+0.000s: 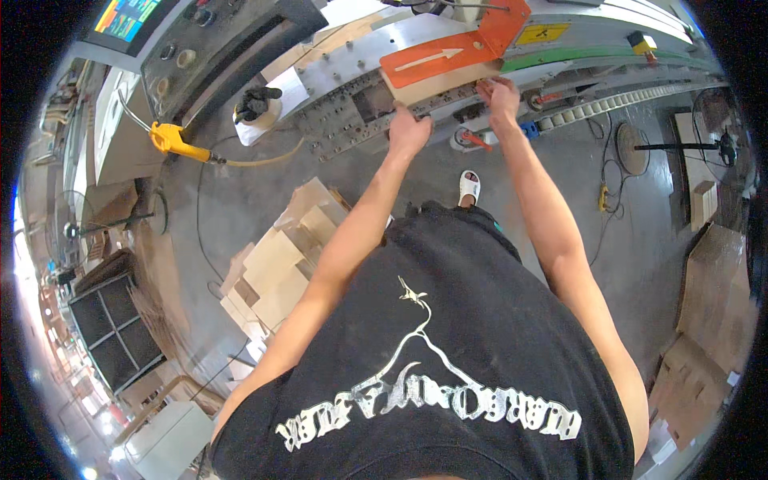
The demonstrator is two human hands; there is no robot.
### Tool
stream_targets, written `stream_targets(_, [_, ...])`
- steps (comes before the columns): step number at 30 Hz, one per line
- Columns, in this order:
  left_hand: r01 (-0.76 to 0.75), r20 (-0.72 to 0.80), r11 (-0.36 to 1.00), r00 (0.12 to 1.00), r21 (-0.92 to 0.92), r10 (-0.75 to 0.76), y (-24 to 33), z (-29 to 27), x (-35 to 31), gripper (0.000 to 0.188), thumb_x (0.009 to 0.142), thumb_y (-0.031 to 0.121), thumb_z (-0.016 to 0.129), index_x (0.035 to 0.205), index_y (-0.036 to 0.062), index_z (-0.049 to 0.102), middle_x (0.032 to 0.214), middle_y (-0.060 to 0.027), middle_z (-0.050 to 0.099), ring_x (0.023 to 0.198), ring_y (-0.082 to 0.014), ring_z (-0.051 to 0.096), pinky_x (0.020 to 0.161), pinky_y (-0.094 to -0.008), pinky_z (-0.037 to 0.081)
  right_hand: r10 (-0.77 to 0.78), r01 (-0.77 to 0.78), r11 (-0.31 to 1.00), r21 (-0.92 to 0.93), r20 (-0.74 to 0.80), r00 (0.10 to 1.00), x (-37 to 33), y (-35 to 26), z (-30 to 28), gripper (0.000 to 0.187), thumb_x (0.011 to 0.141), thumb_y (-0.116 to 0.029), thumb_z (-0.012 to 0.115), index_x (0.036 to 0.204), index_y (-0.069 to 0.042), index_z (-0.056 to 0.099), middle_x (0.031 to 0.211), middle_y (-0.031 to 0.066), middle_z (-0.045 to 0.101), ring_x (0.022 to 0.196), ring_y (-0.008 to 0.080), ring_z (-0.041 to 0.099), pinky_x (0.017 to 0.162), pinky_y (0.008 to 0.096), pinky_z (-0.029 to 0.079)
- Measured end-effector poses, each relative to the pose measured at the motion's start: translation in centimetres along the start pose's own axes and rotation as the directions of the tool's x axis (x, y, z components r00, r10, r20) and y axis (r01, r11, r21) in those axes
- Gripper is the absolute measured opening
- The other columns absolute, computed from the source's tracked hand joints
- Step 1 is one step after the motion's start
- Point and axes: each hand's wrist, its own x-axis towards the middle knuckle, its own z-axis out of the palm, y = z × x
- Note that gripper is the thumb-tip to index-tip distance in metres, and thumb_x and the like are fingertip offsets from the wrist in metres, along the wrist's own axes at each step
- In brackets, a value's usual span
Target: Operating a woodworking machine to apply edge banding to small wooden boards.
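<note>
A pale wooden board (438,85) lies on the machine's infeed bed, partly under an orange guard (448,62) that bears a white arrow. My left hand (410,130) is closed at the board's near left edge, fingers curled and partly hidden. Farther right, my right hand (501,96) holds the same board's near right edge between bent fingers. Both arms reach forward from the lower part of the head view.
A yellow air gun (174,142) on a hose hangs at the left, near a black glove (258,104) on a white container. Stacked boards (280,260) stand on the floor by my left arm. A red lever (477,140) juts from the machine's near side.
</note>
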Motion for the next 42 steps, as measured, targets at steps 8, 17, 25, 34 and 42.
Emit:
stream_targets(8, [0.045,0.102,0.917,0.995,-0.397,-0.004,-2.6,-5.5,-4.7,0.045,0.083,0.016,0.063,0.122,-0.0022,0.052,0.071,-0.0108,0.064,0.059,-0.0154,0.062,0.054,-0.0299,0.05,-0.325,0.38,0.356,-0.854,0.268,0.907,-4.3,-2.7,-6.4,0.03,0.085,-0.022,0.06,0.11,-0.005,0.061,0.109,0.016,0.065,0.102,0.0318,0.062,0.087,0.0387,0.047])
stream_targets(17, [0.362,-0.621,0.929,0.748,0.083,-0.236,-28.4,-16.0,-20.3,0.028,0.085,0.022,0.056,0.1,-0.0011,0.063,0.097,-0.0209,0.064,0.093,-0.0363,0.061,0.084,-0.0428,0.047,-0.409,0.706,-0.33,-0.627,0.769,0.491,-4.2,1.6,-12.2,0.03,0.08,-0.016,0.06,0.11,-0.013,0.062,0.122,0.0101,0.058,0.12,0.0265,0.049,0.105,0.0606,0.023])
stream_targets(25, [0.925,-0.866,0.362,0.268,0.11,-0.423,-49.5,-30.5,-41.4,0.057,0.083,0.035,0.06,0.122,-0.0067,0.051,0.124,-0.0259,0.053,0.119,-0.04,0.047,0.101,-0.0449,0.038,0.444,0.877,0.037,-0.48,0.794,0.416,-10.9,9.8,-1.7,0.029,0.087,-0.023,0.053,0.107,-0.004,0.061,0.098,0.0171,0.066,0.094,0.0326,0.064,0.081,0.0386,0.049])
stream_targets(34, [0.947,-0.667,0.308,0.172,-0.09,-0.724,-49.0,-30.1,-41.0,0.058,0.084,0.044,0.052,0.109,-0.007,0.061,0.121,-0.0288,0.055,0.111,-0.0371,0.055,0.098,-0.0443,0.042,0.81,0.791,0.434,-0.432,0.572,-0.132,-27.8,21.9,12.7,0.036,0.086,-0.025,0.058,0.117,-0.006,0.058,0.101,0.0107,0.066,0.094,0.0224,0.063,0.082,0.0332,0.048])
stream_targets(42, [0.915,-0.767,0.382,0.152,-0.129,-0.623,-39.4,-24.9,-32.8,0.053,0.082,0.04,0.057,0.102,-0.0089,0.063,0.111,-0.0286,0.057,0.102,-0.039,0.056,0.093,-0.0435,0.045,0.935,0.451,0.324,-0.831,0.353,-0.021,-32.6,31.7,9.4,0.046,0.082,-0.024,0.061,0.122,-0.001,0.053,0.111,0.0128,0.064,0.101,0.0268,0.061,0.088,0.0357,0.047])
